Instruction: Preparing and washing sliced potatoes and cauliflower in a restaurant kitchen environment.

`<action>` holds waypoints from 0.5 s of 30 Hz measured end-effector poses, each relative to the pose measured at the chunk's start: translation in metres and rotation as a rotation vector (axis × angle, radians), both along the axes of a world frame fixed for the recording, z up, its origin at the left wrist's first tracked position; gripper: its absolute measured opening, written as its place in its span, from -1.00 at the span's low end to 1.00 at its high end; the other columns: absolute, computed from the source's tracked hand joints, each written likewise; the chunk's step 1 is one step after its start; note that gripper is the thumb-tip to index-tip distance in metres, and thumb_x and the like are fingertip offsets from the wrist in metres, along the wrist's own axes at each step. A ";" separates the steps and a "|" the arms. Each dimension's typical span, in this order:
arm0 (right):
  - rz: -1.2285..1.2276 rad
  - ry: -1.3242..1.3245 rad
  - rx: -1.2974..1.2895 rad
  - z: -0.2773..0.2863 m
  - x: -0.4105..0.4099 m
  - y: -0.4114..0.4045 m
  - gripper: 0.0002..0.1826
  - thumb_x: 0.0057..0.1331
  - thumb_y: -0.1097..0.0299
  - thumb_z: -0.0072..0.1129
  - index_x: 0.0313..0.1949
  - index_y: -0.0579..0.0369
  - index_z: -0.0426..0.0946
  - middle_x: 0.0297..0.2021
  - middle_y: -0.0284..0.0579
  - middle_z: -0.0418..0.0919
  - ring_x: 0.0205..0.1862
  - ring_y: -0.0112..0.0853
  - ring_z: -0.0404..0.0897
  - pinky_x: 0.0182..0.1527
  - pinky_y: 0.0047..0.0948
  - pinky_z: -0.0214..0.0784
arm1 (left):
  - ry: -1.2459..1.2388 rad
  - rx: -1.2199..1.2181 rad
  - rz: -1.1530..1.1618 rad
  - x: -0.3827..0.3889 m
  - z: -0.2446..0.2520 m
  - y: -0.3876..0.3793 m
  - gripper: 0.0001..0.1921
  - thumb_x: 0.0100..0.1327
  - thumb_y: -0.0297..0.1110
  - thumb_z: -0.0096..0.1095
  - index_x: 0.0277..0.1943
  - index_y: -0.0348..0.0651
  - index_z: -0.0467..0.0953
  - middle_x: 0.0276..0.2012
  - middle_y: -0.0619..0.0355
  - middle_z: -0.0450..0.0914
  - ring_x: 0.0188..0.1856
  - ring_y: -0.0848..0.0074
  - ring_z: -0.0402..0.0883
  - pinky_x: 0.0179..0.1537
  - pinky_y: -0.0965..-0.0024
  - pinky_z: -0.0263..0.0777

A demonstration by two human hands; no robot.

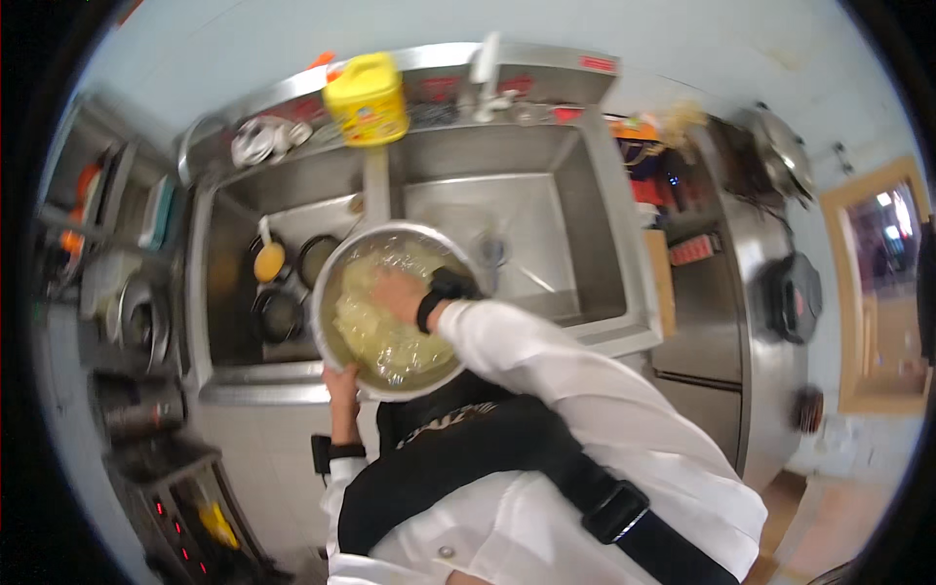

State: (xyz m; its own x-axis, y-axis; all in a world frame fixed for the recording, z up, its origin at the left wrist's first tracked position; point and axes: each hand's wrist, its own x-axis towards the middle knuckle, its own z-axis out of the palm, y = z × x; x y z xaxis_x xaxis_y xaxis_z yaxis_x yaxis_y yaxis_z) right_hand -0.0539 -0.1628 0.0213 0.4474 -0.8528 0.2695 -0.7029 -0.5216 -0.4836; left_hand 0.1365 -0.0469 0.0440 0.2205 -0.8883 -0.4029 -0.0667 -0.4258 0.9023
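A large round metal bowl [322, 322] is held in front of my body, over the near side of a double steel sink [497, 205]. Pale yellow pieces [380, 344], which look like sliced vegetable, lie in water inside it. My left hand [342, 384] grips the bowl's rim at the near left. Reaching in from the right, my right hand [401, 292] is among the pieces. Its fingers are blurred and partly under the water, so whether they hold any is unclear. Both wrists wear black bands.
Small dark pans [278, 314] and a yellow ladle [269, 262] sit in the left basin. A yellow jug [365, 102] stands on the back ledge beside the faucet [486, 80]. Shelves with bowls [139, 322] line the left; a steel refrigerator [702, 329] stands right.
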 end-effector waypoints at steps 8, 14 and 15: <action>0.279 -0.240 0.503 0.052 -0.041 -0.046 -0.67 -0.13 0.46 0.16 -0.28 0.14 0.42 -0.35 -0.07 0.51 -0.28 -0.31 0.49 -0.22 -0.36 0.33 | -0.077 -0.058 0.217 -0.003 -0.003 0.022 -0.53 -0.13 -0.65 0.06 -0.03 -0.36 0.30 -0.23 0.05 0.50 -0.21 0.43 0.48 -0.13 0.46 0.32; 0.032 -0.405 0.549 0.095 -0.106 -0.068 -0.65 -0.12 0.49 0.14 -0.24 0.08 0.40 -0.38 -0.14 0.52 -0.30 -0.38 0.49 -0.23 -0.46 0.32 | -0.540 -0.046 0.356 -0.019 0.018 0.025 -0.44 -0.14 -0.63 0.14 0.04 -0.29 0.26 -0.17 -0.07 0.42 -0.08 0.25 0.42 0.00 0.36 0.24; 0.038 -0.409 0.556 0.086 -0.116 -0.072 -0.65 -0.12 0.49 0.14 -0.24 0.08 0.40 -0.38 -0.14 0.52 -0.30 -0.38 0.49 -0.23 -0.46 0.32 | -0.547 -0.039 0.360 -0.030 0.038 0.022 -0.44 -0.14 -0.63 0.14 0.04 -0.29 0.26 -0.17 -0.07 0.42 -0.08 0.25 0.42 0.00 0.36 0.24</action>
State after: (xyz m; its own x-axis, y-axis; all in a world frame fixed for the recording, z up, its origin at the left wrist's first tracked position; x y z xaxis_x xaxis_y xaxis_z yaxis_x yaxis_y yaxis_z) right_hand -0.1701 -0.2344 0.1078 0.4351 -0.8990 -0.0499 -0.3934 -0.1400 -0.9087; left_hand 0.1064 -0.0252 0.0815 0.6707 -0.7325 -0.1170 -0.3797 -0.4745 0.7942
